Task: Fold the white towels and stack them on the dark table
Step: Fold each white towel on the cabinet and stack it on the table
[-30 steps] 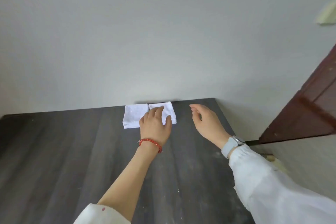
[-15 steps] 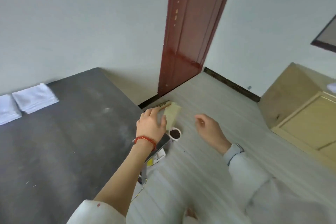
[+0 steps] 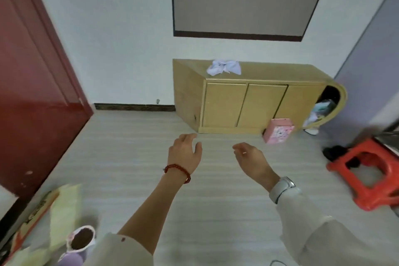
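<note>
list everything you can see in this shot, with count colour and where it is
crumpled towels: a small pile, count unclear, white, on top of the cabinet
cabinet: one, light wood, against the far wall
box: one, pink, on the floor at the cabinet's foot
stool: one, red-orange plastic, on the floor at right
door: one, dark red, at left
panel: one, grey with dark edge, on the wall above the cabinet
cup: one, pale with dark contents, bottom left
left hand: one, red bead bracelet, fingers relaxed, holding nothing
right hand: one, watch at the wrist, fingers relaxed, holding nothing
</note>
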A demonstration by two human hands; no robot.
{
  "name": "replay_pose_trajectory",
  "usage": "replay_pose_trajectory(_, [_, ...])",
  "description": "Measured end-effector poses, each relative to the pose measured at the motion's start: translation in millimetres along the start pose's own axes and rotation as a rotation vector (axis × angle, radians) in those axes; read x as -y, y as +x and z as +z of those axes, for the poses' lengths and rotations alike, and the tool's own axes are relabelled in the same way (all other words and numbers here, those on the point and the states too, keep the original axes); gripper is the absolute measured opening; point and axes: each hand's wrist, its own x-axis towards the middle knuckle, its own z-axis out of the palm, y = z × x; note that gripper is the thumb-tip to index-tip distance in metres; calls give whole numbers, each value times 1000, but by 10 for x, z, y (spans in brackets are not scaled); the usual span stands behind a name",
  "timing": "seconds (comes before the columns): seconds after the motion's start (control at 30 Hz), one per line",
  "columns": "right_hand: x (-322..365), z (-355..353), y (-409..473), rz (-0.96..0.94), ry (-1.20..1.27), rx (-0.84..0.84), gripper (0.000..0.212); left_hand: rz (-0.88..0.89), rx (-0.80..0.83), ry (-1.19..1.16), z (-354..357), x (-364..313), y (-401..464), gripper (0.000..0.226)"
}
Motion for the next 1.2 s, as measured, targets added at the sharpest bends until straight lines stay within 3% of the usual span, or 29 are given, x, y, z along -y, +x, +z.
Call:
replay_pose_trajectory(0.2, [-783, -709, 1140, 123, 5, -58, 27, 134, 144, -15, 918, -831, 1241, 36])
replay_pose_trajectory(0.47, [-1301, -899, 3120, 162, 80, -112, 27, 170, 193, 49, 1694, -869, 3312, 35])
replay_pose_trajectory(0.83, [-1530, -1169, 6129, 183, 60, -8, 26, 5, 251, -16, 2478, -689, 6304, 33])
replay_pose_trajectory(1.2, [-2636, -938, 8777, 157, -49, 77, 27, -166, 328, -44, 3918, -504, 8450, 31])
